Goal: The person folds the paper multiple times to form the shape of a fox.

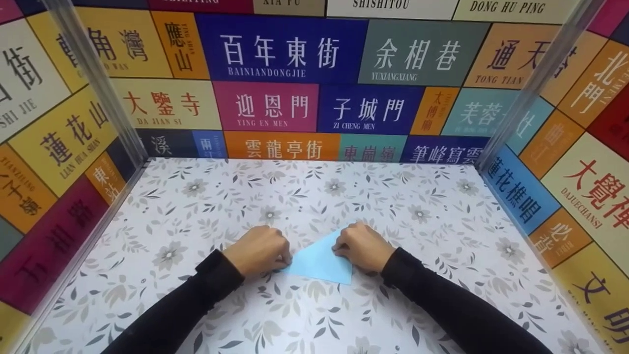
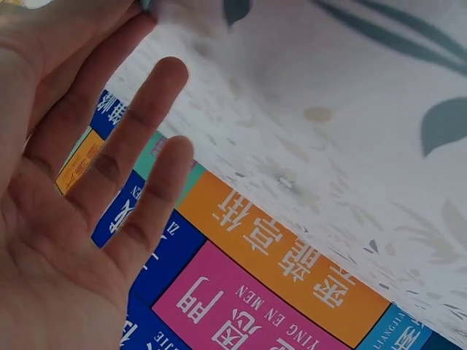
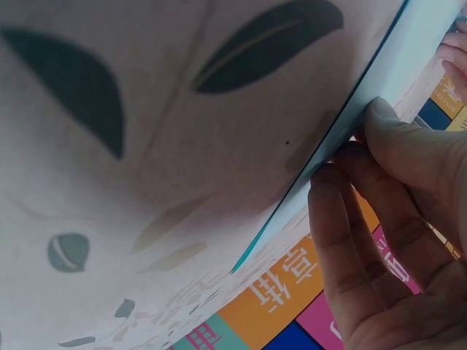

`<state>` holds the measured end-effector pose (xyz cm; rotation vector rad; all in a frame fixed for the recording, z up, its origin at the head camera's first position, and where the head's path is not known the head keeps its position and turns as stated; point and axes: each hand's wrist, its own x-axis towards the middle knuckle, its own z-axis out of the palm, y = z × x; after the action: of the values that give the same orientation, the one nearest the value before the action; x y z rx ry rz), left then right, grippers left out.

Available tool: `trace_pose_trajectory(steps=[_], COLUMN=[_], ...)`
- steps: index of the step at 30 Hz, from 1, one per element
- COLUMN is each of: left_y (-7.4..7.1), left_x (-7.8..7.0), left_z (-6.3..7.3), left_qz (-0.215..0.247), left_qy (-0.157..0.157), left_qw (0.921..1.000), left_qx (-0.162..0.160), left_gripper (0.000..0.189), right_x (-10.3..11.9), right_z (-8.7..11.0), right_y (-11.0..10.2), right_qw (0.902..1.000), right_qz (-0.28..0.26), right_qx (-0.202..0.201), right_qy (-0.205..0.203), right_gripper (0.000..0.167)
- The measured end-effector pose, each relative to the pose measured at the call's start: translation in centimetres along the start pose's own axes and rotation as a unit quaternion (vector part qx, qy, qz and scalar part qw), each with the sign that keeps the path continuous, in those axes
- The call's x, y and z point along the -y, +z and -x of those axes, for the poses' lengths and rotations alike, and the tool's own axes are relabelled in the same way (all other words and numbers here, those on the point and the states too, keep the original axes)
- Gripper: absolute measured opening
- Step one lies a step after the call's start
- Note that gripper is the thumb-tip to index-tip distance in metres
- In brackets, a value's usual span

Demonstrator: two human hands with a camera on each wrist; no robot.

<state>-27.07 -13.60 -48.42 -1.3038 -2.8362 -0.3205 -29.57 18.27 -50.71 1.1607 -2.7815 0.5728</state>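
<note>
A light blue sheet of paper point(image 1: 319, 260), roughly triangular in outline, lies on the floral tabletop between the two hands. At its left corner the left hand point(image 1: 260, 251) pinches the paper. In the left wrist view this hand point(image 2: 95, 168) has its other fingers spread, and only a sliver of the paper shows at the top. The right hand point(image 1: 362, 246) holds the right side of the paper near its upper corner. The right wrist view shows the paper point(image 3: 408, 62) nearly edge-on, with the thumb of the right hand point(image 3: 394, 219) on it and fingertips at its edge.
The tabletop point(image 1: 196, 216) has a white covering with grey flowers and leaves. Colourful panels with Chinese place names point(image 1: 275, 105) rise at the back and both sides. Clear strips point(image 1: 528, 93) run along the corners.
</note>
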Motion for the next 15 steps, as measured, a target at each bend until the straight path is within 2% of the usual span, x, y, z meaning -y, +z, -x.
trace_pose_trajectory(steps=[9, 15], left_y=[-0.04, 0.37], left_x=[0.52, 0.81], left_z=[0.41, 0.7], left_qz=[0.025, 0.021], left_qy=[-0.028, -0.015], left_qw=[0.9993, 0.9994], left_qx=[-0.007, -0.024], left_gripper=[0.012, 0.015], right_x=[-0.15, -0.14], right_z=[0.15, 0.11], right_y=[-0.01, -0.02], right_qw=[0.9998, 0.9999], right_qz=[-0.002, -0.01], right_qx=[-0.012, -0.008], right_qy=[-0.017, -0.011], right_gripper=[0.011, 0.012])
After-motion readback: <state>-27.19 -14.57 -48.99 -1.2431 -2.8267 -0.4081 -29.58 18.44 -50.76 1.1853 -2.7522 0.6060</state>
